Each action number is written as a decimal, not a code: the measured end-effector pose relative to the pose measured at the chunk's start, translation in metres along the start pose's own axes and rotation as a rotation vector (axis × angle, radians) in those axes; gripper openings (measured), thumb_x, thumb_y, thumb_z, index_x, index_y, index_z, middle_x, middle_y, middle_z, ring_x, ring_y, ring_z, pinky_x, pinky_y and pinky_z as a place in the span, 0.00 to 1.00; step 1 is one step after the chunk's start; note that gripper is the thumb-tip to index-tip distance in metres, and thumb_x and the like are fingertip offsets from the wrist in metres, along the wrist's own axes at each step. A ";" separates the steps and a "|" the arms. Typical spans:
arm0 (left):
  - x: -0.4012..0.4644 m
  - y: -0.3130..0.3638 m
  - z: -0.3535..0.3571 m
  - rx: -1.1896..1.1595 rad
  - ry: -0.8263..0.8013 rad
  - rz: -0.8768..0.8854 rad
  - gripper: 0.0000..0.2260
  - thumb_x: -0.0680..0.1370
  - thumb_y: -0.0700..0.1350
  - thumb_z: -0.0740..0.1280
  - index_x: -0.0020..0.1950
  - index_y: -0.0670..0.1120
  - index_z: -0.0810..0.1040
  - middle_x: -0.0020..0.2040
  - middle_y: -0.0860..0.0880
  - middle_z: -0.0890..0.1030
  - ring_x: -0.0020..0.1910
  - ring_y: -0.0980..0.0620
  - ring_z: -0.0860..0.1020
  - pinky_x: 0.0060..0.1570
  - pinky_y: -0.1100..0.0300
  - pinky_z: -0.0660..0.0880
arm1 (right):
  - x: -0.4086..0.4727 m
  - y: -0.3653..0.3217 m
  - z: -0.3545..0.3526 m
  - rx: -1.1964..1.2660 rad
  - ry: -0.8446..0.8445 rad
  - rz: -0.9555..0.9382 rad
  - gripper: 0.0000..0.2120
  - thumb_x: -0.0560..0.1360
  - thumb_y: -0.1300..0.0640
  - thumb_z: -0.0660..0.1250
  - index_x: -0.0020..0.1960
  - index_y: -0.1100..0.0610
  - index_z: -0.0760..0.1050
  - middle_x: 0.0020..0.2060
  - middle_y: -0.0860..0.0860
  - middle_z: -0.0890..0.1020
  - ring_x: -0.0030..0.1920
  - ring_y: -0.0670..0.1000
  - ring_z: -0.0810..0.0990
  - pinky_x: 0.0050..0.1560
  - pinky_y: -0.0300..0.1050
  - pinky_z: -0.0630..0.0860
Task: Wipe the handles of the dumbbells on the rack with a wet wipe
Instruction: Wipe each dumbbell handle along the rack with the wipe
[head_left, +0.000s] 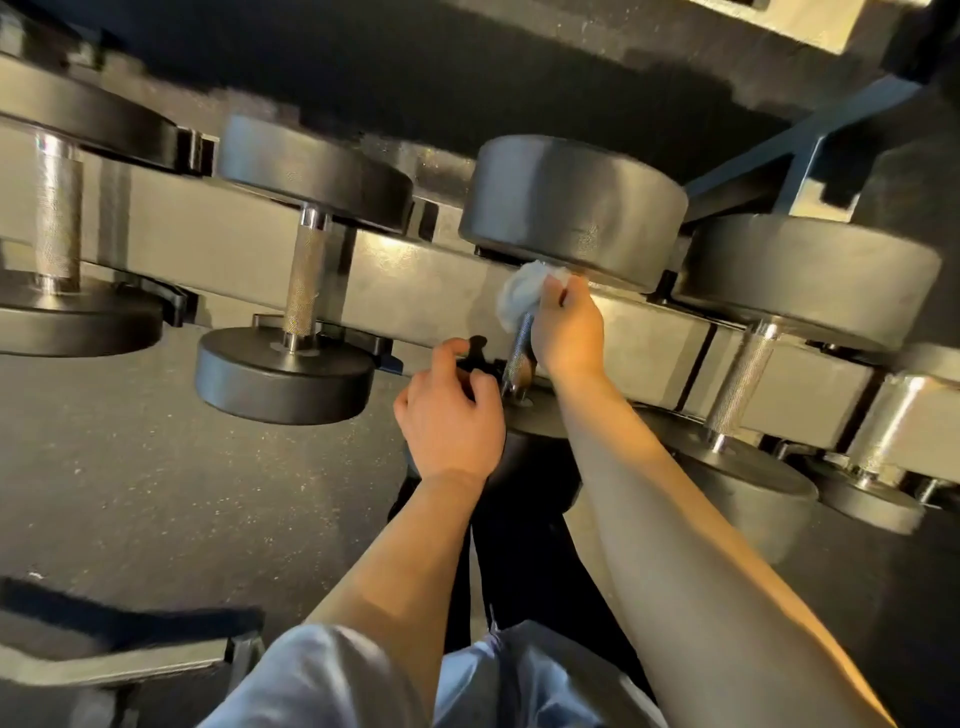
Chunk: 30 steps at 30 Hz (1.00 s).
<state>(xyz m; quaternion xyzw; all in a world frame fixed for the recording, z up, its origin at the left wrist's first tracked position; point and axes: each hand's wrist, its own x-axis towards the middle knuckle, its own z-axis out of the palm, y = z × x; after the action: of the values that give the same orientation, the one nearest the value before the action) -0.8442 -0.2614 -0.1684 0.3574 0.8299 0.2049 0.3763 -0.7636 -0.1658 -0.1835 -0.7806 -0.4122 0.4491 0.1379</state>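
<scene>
A row of black dumbbells with knurled steel handles lies on a grey rack (426, 280). My right hand (569, 332) grips a white wet wipe (519, 293) wrapped round the top of the middle dumbbell's handle (521, 348), just under its far head (571, 208). My left hand (449, 415) rests on the near head of that dumbbell, its fingers curled at a black rack cradle (475, 353). What the left fingers hold is hidden.
A smaller dumbbell (304, 291) lies to the left, and a bigger one (57, 223) beyond it. Larger dumbbells (743, 379) lie close on the right. Speckled dark floor (156, 467) spreads at lower left. A rack frame (104, 660) shows at the bottom left corner.
</scene>
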 end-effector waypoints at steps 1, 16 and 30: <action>0.001 -0.001 0.001 0.009 0.002 0.000 0.12 0.78 0.43 0.60 0.61 0.49 0.73 0.40 0.52 0.74 0.44 0.52 0.69 0.63 0.47 0.65 | 0.006 -0.002 -0.001 0.048 -0.066 0.060 0.14 0.83 0.54 0.52 0.63 0.59 0.70 0.52 0.53 0.77 0.51 0.49 0.73 0.52 0.40 0.68; 0.002 0.002 -0.002 0.053 -0.060 -0.010 0.13 0.78 0.42 0.60 0.62 0.48 0.73 0.39 0.54 0.71 0.50 0.44 0.75 0.62 0.43 0.66 | -0.027 0.021 -0.016 -0.389 -0.493 0.121 0.21 0.83 0.50 0.51 0.72 0.60 0.61 0.67 0.59 0.70 0.65 0.56 0.70 0.54 0.44 0.64; 0.003 -0.001 -0.002 0.057 -0.091 0.015 0.16 0.76 0.47 0.56 0.63 0.48 0.72 0.37 0.60 0.67 0.46 0.52 0.69 0.62 0.48 0.65 | -0.009 0.021 -0.028 -0.509 -0.532 0.031 0.24 0.83 0.45 0.47 0.67 0.58 0.71 0.66 0.57 0.72 0.64 0.57 0.71 0.60 0.44 0.66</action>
<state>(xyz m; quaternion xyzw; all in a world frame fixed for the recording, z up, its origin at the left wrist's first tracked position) -0.8474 -0.2602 -0.1688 0.3831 0.8147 0.1676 0.4017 -0.7318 -0.1818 -0.1750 -0.6521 -0.5203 0.5214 -0.1793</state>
